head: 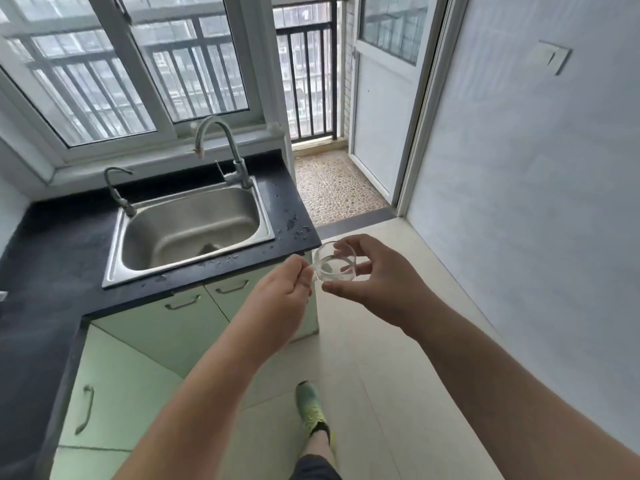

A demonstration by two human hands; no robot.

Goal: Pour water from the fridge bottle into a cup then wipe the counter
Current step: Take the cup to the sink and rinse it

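Observation:
A small clear glass cup [335, 263] with a little water in it hangs in the air just off the right front corner of the black counter [62, 258]. My left hand [282, 292] pinches its handle. My right hand [377, 277] holds the cup's body, fingers curled round the far side and thumb underneath. Water drops [296, 228] lie on the counter by the sink's right edge and along its front. No bottle and no cloth are in view.
A steel sink [190, 230] with a tall tap [225, 147] and a small tap [116, 188] is set in the counter under the window. Green cabinet doors [145, 358] stand below. A white wall [536, 202] is on the right, an open balcony doorway [332, 181] ahead.

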